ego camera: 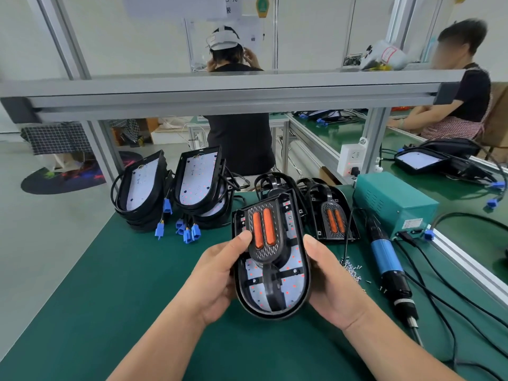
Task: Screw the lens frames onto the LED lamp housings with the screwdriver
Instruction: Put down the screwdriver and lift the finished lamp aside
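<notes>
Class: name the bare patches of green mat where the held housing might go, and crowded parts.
Both hands grip the housing. Bare: mat left of the left hand, nearer than the stacked housings; the strip between the forearms. Crowded: right of the right hand, with screws, screwdriver, cables.

Left hand (217, 276) and right hand (330, 284): fingers hidden behind the lamp housing (275, 313); only the thumbs show. Screws (351, 266) just right of the right hand: too small to count.

2 bare forearms reaching forward, left grip (218, 274) and right grip (332, 284) curled round lamp housing (275, 315), thumbs on top
</notes>
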`<state>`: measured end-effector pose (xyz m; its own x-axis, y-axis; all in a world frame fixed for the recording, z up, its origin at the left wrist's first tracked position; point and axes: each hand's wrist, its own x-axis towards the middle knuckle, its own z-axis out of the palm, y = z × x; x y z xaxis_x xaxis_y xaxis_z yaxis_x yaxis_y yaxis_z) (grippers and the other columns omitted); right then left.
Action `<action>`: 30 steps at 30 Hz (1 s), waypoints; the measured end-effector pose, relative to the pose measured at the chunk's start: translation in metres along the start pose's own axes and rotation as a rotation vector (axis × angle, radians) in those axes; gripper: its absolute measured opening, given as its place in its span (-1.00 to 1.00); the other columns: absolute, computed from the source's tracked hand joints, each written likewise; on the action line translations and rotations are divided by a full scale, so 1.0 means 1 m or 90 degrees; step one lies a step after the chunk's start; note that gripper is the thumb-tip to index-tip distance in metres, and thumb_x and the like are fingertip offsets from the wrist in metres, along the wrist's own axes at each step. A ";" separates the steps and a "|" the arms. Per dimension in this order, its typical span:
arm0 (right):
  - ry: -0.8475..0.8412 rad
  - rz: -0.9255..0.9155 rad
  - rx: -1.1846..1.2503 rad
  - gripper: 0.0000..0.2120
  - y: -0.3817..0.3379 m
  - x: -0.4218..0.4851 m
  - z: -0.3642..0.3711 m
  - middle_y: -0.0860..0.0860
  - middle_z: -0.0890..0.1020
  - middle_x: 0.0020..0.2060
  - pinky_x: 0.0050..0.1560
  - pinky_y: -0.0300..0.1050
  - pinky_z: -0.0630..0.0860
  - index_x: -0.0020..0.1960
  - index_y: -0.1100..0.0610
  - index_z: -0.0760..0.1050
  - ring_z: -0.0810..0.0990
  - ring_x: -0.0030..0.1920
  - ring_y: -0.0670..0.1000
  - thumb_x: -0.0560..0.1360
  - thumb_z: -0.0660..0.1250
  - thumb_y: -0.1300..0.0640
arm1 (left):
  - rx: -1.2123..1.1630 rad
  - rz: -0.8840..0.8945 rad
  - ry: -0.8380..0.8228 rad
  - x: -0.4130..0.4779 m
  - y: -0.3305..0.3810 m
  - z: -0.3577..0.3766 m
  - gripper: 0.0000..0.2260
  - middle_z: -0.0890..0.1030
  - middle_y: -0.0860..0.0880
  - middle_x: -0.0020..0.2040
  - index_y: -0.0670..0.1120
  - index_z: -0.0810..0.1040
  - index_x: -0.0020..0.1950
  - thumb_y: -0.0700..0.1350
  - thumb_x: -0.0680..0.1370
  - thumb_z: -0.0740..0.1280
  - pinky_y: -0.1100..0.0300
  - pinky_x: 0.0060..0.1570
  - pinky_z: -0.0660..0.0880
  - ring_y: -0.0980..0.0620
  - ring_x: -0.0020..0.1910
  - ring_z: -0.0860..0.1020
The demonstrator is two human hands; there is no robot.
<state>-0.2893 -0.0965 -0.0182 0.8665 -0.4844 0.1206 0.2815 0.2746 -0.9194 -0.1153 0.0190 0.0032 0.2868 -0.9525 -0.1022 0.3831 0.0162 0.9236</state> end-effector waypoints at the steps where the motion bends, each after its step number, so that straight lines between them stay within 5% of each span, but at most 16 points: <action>1: -0.009 -0.007 -0.005 -0.37 -0.002 -0.001 0.003 0.17 0.50 0.53 0.60 0.24 0.29 0.57 0.13 0.46 0.42 0.57 0.21 0.69 0.23 -0.28 | 0.005 0.019 0.007 0.000 0.000 0.002 -0.63 0.77 -0.16 -0.10 -0.14 0.77 0.06 0.16 0.55 0.45 0.28 -0.38 0.58 0.01 -0.32 0.72; 4: -0.062 -0.030 0.013 -0.39 -0.007 -0.003 0.005 0.21 0.51 0.51 0.54 0.13 0.37 0.55 0.23 0.45 0.44 0.55 0.23 0.70 0.25 -0.18 | 0.051 0.069 0.030 -0.001 -0.001 0.009 -0.58 0.74 -0.24 0.13 -0.13 0.73 0.18 0.19 0.56 0.45 0.04 -0.09 0.67 -0.22 0.08 0.74; 8: -0.030 -0.048 -0.024 -0.44 -0.013 -0.001 0.002 0.33 0.53 0.45 0.53 0.37 0.35 0.52 0.30 0.45 0.48 0.49 0.38 0.60 0.35 0.05 | 0.097 0.120 0.085 -0.001 -0.003 0.014 -0.55 0.75 -0.20 0.10 -0.10 0.72 0.16 0.25 0.50 0.47 0.03 -0.08 0.68 -0.22 0.08 0.74; 10: 0.018 -0.066 -0.066 -0.52 -0.016 -0.001 0.000 0.27 0.61 0.38 0.47 0.31 0.46 0.48 0.19 0.53 0.57 0.41 0.33 0.58 0.34 0.10 | 0.105 0.136 0.092 0.000 -0.005 0.014 -0.57 0.76 -0.18 0.09 -0.08 0.73 0.15 0.24 0.51 0.47 0.05 -0.09 0.68 -0.21 0.06 0.74; 12: 0.059 -0.093 -0.109 -0.58 -0.019 -0.002 -0.001 0.20 0.67 0.32 0.37 0.12 0.56 0.45 0.09 0.56 0.63 0.35 0.26 0.60 0.31 0.16 | 0.105 0.150 0.080 0.001 -0.007 0.013 -0.60 0.76 -0.17 0.09 -0.04 0.73 0.16 0.24 0.53 0.47 0.11 -0.17 0.66 -0.18 0.03 0.75; 14: 0.078 -0.108 -0.125 -0.61 -0.023 -0.002 -0.003 0.19 0.67 0.32 0.36 0.09 0.57 0.45 0.08 0.56 0.63 0.35 0.25 0.64 0.29 0.19 | 0.123 0.164 0.086 0.002 -0.011 0.010 -0.47 0.75 -0.13 0.00 -0.04 0.73 0.14 0.38 0.45 0.47 0.20 -0.36 0.50 -0.12 -0.21 0.68; 17: 0.101 -0.118 -0.135 -0.63 -0.030 -0.005 -0.009 0.21 0.68 0.30 0.38 0.14 0.56 0.44 0.11 0.57 0.65 0.33 0.27 0.64 0.31 0.19 | 0.087 0.152 0.120 0.006 -0.018 0.003 -0.21 0.32 -0.19 -0.22 -0.12 0.68 0.05 0.60 0.31 0.38 0.31 -0.49 0.12 0.08 -0.45 0.17; 22: 0.159 -0.207 -0.070 -0.63 -0.059 -0.015 -0.022 0.26 0.70 0.25 0.25 0.18 0.61 0.36 0.22 0.62 0.70 0.22 0.25 0.58 0.40 0.14 | 0.106 0.096 0.120 0.016 -0.025 -0.007 -0.61 0.17 0.00 -0.35 -0.08 0.63 -0.11 0.23 0.63 0.29 0.34 -0.51 0.07 0.07 -0.48 0.10; 30: 0.332 -0.391 -0.003 -0.74 -0.123 -0.061 -0.075 0.17 0.77 0.06 0.03 -0.03 0.67 0.11 0.23 0.75 0.77 0.03 0.12 0.55 0.35 0.17 | 0.108 0.078 0.134 0.031 -0.035 -0.021 -0.63 0.23 -0.03 -0.39 -0.29 0.58 0.03 0.05 0.67 0.31 0.41 -0.45 0.13 0.10 -0.51 0.15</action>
<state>-0.4073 -0.1633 0.0590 0.2531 -0.8732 0.4164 0.6428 -0.1699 -0.7469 -0.1012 -0.0041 -0.0404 0.5052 -0.8619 -0.0439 0.1866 0.0594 0.9806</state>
